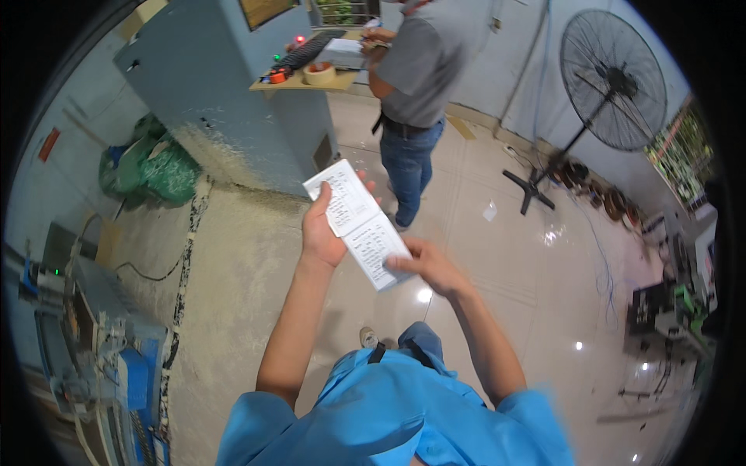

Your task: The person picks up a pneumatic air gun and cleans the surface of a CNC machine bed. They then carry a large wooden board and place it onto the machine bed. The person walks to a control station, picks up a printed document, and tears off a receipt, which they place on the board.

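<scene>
A small open notebook point(364, 220) with lines of writing on its white pages is held out in front of my body, tilted across the view. My left hand point(322, 233) is closed round its upper left part, thumb on the page and fingertips showing past the far edge. Down at the lower right corner, my right hand point(429, 265) pinches the other page with the thumb on top; the fingers beneath are partly hidden.
A person in a grey shirt point(431, 66) stands ahead by a blue cabinet point(225, 85) with a shelf point(338, 81) holding a keyboard and tape roll. A standing fan point(614, 81) is far right, a green bag point(151, 167) far left, machinery point(109, 365) near left, more equipment point(676, 311) right.
</scene>
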Available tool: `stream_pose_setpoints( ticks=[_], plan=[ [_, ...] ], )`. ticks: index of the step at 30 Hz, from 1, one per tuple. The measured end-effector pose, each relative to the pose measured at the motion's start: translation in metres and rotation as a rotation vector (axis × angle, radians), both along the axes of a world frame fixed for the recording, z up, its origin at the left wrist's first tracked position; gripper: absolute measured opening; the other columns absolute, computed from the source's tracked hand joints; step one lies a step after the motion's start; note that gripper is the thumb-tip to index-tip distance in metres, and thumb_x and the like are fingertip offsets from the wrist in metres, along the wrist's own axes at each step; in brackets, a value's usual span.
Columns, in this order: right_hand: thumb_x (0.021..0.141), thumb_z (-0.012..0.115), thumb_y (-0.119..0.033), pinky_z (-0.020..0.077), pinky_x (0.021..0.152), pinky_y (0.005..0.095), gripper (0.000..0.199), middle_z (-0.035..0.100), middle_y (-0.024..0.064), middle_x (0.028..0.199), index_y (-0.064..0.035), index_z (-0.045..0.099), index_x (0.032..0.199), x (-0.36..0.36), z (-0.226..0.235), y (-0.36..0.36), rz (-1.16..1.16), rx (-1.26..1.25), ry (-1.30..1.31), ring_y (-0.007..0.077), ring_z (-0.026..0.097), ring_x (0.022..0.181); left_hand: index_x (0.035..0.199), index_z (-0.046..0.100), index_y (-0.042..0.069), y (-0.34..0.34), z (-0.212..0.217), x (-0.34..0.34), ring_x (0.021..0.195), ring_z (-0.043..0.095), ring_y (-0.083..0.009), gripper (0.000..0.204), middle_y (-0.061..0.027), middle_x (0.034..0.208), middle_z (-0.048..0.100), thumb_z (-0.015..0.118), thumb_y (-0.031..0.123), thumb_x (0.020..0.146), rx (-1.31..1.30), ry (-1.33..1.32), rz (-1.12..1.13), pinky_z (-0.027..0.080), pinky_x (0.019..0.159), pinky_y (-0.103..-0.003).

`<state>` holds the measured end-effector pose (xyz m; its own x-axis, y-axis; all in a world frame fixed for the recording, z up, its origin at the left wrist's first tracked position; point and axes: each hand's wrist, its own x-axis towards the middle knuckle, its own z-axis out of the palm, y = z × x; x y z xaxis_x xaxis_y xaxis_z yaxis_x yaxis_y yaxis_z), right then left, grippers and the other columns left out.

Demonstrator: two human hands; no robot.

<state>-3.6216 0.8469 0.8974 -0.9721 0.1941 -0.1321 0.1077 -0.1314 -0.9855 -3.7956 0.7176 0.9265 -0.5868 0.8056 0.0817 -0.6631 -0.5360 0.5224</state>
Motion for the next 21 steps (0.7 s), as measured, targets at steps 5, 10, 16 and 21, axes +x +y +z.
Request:
stream_pose_setpoints(
  ticks=[5,10,16,21],
  plan=[
    [0.09,0.08,-0.024,0.0503,0.092,0.0299,0.045,0.073,0.0067,0.112,0.0014,0.067,0.125,-0.015,0.0,0.007,0.178,-0.177,0.041,0.0127,0.066,0.102,0.152,0.035,0.0,-0.008,0.007,-0.031,0.131,0.056,-0.0331,0.058,-0.0195,0.146,0.053,0.032,0.041,0.11,-0.29,0.344,0.194,0.046,0.114,-0.05],
    [0.096,0.072,-0.027,0.0526,0.083,0.0292,0.039,0.074,0.0082,0.105,0.0029,0.068,0.121,-0.078,0.029,0.043,0.089,-0.13,0.191,0.0125,0.067,0.093,0.153,0.034,0.0,0.018,-0.012,-0.003,0.131,0.057,-0.0325,0.066,-0.0201,0.145,0.053,0.033,0.05,0.109,-0.177,0.15,0.056,0.048,0.11,-0.046],
    [0.097,0.07,-0.028,0.052,0.077,0.0289,0.039,0.073,0.0088,0.099,0.0038,0.068,0.118,-0.123,0.021,0.062,0.125,-0.054,0.05,0.0137,0.066,0.087,0.149,0.04,-0.002,0.042,-0.022,0.004,0.133,0.054,-0.0308,0.065,-0.0194,0.144,0.053,0.036,0.049,0.109,-0.471,0.184,0.287,0.048,0.107,-0.045],
    [0.094,0.074,-0.024,0.0509,0.078,0.0288,0.037,0.072,0.0084,0.101,0.0037,0.069,0.118,-0.11,0.002,0.069,0.415,-0.071,-0.028,0.0127,0.065,0.088,0.155,0.029,0.002,0.018,-0.001,-0.016,0.136,0.05,-0.0362,0.058,-0.0181,0.15,0.048,0.035,0.039,0.11,-0.289,0.019,0.502,0.047,0.111,-0.052]
  ],
)
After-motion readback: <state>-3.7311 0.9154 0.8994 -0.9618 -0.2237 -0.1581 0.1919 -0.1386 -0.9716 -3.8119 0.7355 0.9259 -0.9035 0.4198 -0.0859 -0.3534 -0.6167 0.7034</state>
